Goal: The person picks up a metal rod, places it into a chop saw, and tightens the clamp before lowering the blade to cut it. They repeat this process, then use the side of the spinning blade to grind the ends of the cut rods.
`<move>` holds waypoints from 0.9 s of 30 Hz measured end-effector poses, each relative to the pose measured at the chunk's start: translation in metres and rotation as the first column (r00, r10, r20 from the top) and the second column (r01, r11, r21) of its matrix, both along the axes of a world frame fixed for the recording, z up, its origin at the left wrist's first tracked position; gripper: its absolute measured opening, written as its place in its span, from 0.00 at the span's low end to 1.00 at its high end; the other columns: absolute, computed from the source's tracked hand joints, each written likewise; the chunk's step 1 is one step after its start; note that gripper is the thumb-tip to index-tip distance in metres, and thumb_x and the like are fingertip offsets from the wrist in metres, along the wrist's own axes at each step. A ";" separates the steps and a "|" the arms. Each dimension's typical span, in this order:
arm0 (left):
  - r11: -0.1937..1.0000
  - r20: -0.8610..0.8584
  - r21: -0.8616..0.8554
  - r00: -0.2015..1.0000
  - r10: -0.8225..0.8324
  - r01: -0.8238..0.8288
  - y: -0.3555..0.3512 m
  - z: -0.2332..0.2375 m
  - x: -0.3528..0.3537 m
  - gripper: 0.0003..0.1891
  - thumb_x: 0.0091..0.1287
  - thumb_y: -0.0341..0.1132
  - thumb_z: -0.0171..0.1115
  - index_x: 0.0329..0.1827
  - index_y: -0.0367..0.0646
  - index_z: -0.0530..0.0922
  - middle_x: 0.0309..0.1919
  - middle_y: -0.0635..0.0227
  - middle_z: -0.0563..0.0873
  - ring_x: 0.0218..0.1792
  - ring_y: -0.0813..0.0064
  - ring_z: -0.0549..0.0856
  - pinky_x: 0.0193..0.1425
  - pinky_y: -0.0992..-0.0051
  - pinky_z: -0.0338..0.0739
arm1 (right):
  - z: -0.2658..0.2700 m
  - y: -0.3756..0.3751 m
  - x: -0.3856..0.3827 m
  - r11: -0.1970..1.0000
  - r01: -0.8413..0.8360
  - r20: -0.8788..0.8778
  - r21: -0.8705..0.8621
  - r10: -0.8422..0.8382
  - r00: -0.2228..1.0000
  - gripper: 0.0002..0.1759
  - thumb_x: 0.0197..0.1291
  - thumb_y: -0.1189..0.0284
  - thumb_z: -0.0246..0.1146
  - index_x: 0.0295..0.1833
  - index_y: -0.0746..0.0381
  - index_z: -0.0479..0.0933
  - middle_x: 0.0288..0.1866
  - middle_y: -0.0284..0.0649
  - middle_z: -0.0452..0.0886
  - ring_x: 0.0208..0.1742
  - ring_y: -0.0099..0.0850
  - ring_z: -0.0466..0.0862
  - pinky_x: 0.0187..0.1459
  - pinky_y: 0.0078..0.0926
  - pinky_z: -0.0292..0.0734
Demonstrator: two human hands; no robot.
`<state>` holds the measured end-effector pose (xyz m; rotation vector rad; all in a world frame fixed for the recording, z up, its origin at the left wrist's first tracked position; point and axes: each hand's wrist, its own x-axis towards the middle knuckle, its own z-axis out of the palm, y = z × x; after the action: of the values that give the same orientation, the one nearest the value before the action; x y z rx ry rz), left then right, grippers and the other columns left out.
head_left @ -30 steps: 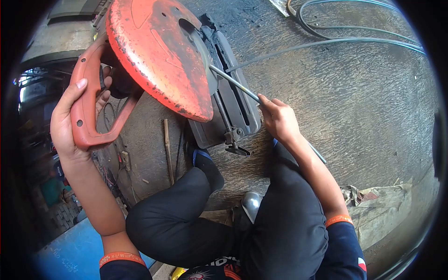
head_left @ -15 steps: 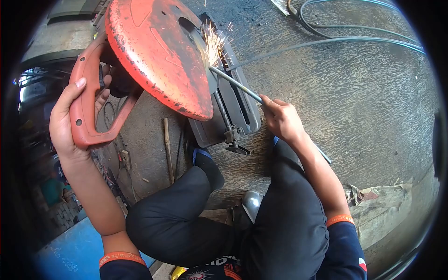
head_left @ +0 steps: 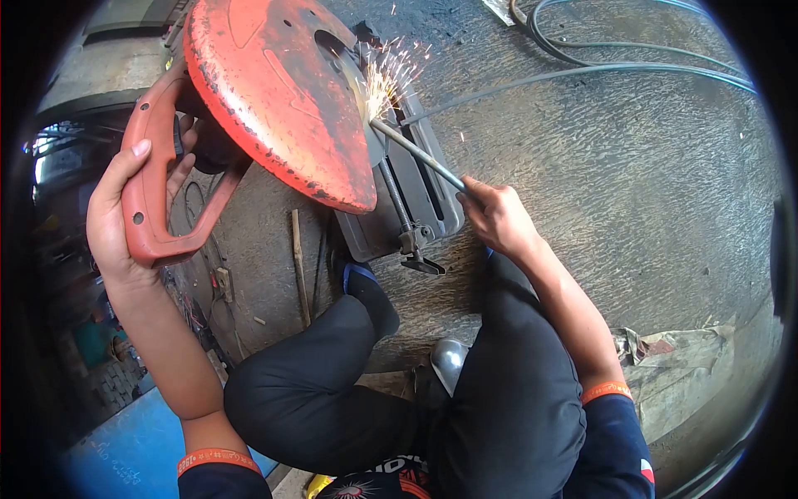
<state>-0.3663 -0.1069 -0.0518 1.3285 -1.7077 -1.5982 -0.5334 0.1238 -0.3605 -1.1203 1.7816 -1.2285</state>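
My left hand (head_left: pixel 120 208) is wrapped round the red handle (head_left: pixel 150 179) of a cut-off saw, its thumb on the outer side and its fingertips near the black trigger. The saw's scratched red guard (head_left: pixel 283 108) covers most of the disc. My right hand (head_left: pixel 499 216) grips a thin metal rod (head_left: pixel 422 156), whose far end meets the disc's edge. Sparks (head_left: pixel 386 83) fly up from that contact. Beneath lies the saw's dark base (head_left: pixel 366 237) with a threaded clamp screw (head_left: pixel 395 195) and its crank.
Coiled rods or cables (head_left: pixel 615 71) lie on the floor at the upper right. A wooden stick (head_left: pixel 299 266) lies left of the base. A crumpled cloth (head_left: pixel 682 374) is at the lower right, a blue panel (head_left: pixel 133 449) at the lower left. My legs flank a shiny rounded metal object (head_left: pixel 450 363).
The handle and guard have shifted slightly to the left with my left hand. My right hand and the rod have moved slightly left too. The sparks spread wider.
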 end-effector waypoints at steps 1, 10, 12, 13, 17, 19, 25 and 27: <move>1.000 0.000 -0.004 1.000 -0.004 0.004 0.000 0.000 0.000 0.28 0.66 0.33 0.57 0.67 0.27 0.65 0.56 0.48 0.79 0.54 0.61 0.82 0.60 0.66 0.75 | 0.000 0.001 0.001 1.000 0.000 0.000 0.000 0.000 1.000 0.09 0.61 0.72 0.62 0.44 0.65 0.78 0.24 0.55 0.76 0.26 0.53 0.79 0.29 0.44 0.74; 0.989 0.013 0.113 0.996 -0.093 0.091 -0.019 0.005 0.019 0.27 0.67 0.33 0.56 0.66 0.26 0.65 0.54 0.49 0.80 0.49 0.65 0.83 0.54 0.68 0.77 | -0.008 0.000 -0.003 0.992 -0.014 0.220 0.129 -0.014 0.975 0.16 0.68 0.64 0.59 0.50 0.66 0.79 0.20 0.49 0.74 0.21 0.36 0.78 0.29 0.34 0.72; 0.989 0.011 0.103 0.994 -0.106 0.104 -0.018 0.004 0.017 0.27 0.68 0.33 0.56 0.66 0.26 0.65 0.53 0.49 0.80 0.48 0.65 0.83 0.53 0.69 0.77 | -0.015 -0.001 -0.005 0.992 -0.026 0.380 0.126 -0.024 0.925 0.21 0.70 0.59 0.56 0.51 0.67 0.79 0.19 0.38 0.71 0.24 0.23 0.70 0.29 0.27 0.68; 0.988 0.002 0.093 0.992 -0.123 0.123 -0.016 0.004 0.014 0.26 0.68 0.33 0.56 0.66 0.26 0.65 0.53 0.49 0.80 0.48 0.66 0.83 0.53 0.69 0.77 | -0.016 -0.001 -0.007 0.992 -0.027 0.383 0.124 -0.023 0.923 0.21 0.70 0.59 0.56 0.51 0.67 0.79 0.19 0.38 0.71 0.24 0.23 0.70 0.29 0.27 0.68; 0.999 -0.007 0.010 0.999 -0.037 0.037 0.000 0.000 0.003 0.26 0.68 0.33 0.55 0.66 0.25 0.65 0.53 0.48 0.80 0.49 0.65 0.83 0.54 0.69 0.77 | -0.014 -0.001 -0.013 0.986 -0.101 0.547 0.136 0.010 0.837 0.22 0.72 0.58 0.54 0.48 0.68 0.80 0.20 0.25 0.65 0.25 0.18 0.64 0.26 0.24 0.62; 0.999 -0.015 0.007 0.999 -0.036 0.036 0.001 -0.001 0.003 0.26 0.68 0.33 0.56 0.66 0.28 0.65 0.56 0.50 0.79 0.49 0.65 0.83 0.53 0.71 0.81 | -0.019 0.000 -0.014 0.978 -0.169 0.595 0.125 0.063 0.802 0.22 0.72 0.59 0.53 0.46 0.68 0.81 0.20 0.26 0.65 0.25 0.18 0.65 0.27 0.24 0.63; 1.000 -0.011 0.007 1.000 -0.020 0.020 0.000 -0.001 0.003 0.27 0.67 0.34 0.57 0.66 0.28 0.65 0.55 0.51 0.79 0.51 0.65 0.82 0.55 0.70 0.79 | -0.007 -0.006 -0.006 0.974 -0.187 0.538 0.126 0.091 0.838 0.22 0.72 0.59 0.52 0.40 0.67 0.81 0.19 0.29 0.65 0.25 0.20 0.66 0.28 0.26 0.64; 1.000 -0.006 0.006 1.000 -0.022 0.022 0.000 0.000 0.004 0.26 0.67 0.35 0.57 0.66 0.28 0.65 0.55 0.52 0.79 0.51 0.65 0.83 0.55 0.71 0.79 | -0.007 -0.006 -0.002 0.976 -0.185 0.506 0.111 0.105 0.856 0.21 0.72 0.60 0.52 0.38 0.67 0.79 0.19 0.31 0.65 0.25 0.20 0.66 0.28 0.27 0.65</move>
<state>-0.3627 -0.1073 -0.0522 1.3115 -1.7212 -1.6187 -0.5357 0.1177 -0.3672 -0.7433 1.3440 -1.1368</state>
